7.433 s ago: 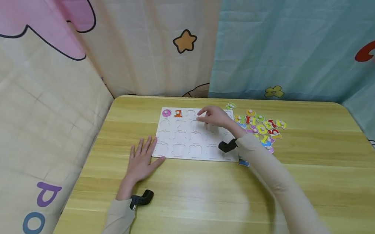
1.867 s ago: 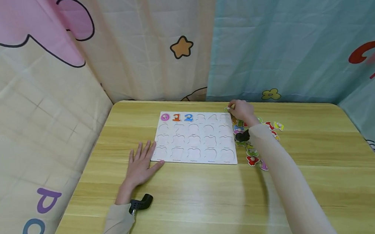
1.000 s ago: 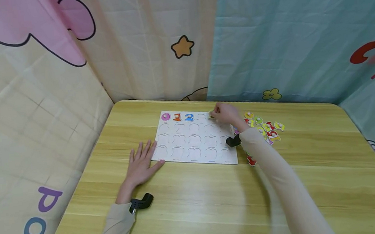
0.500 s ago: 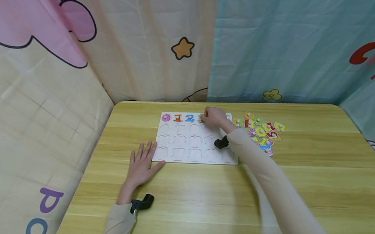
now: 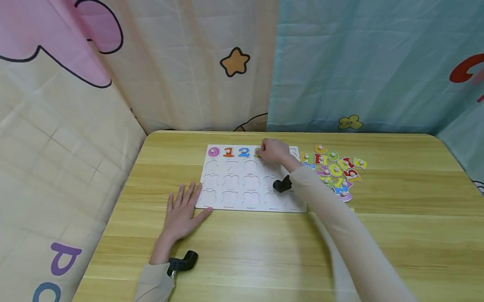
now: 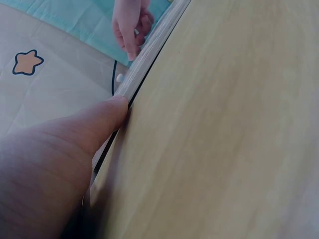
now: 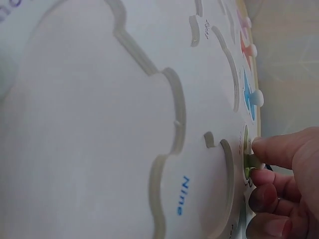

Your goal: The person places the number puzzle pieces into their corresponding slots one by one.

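A white puzzle board (image 5: pixel 240 174) with shaped recesses lies on the table. In its top row sit a purple 0 (image 5: pixel 214 152), an orange 1 (image 5: pixel 228 152) and a blue 2 (image 5: pixel 244 152), each with a small knob. My right hand (image 5: pixel 275 151) is over the fourth spot of that row. Seen from the right wrist, its thumb and index finger pinch the knob of a green number piece (image 7: pixel 246 137), which lies at the board's surface beside the 2. Flat and spread, my left hand (image 5: pixel 180 216) rests at the board's left edge, its thumb at the near corner.
Right of the board lies a loose pile of number pieces (image 5: pixel 336 170) in several colours, some overlapping. The wooden table (image 5: pixel 243 261) reaches back to a curtain (image 5: pixel 201 78) with printed shapes. My right forearm crosses over the table near the pile.
The blue 2 has come into the top row. My right hand then took the green number piece from beyond the board's right corner and carried it left to the fourth spot. My left hand stayed.
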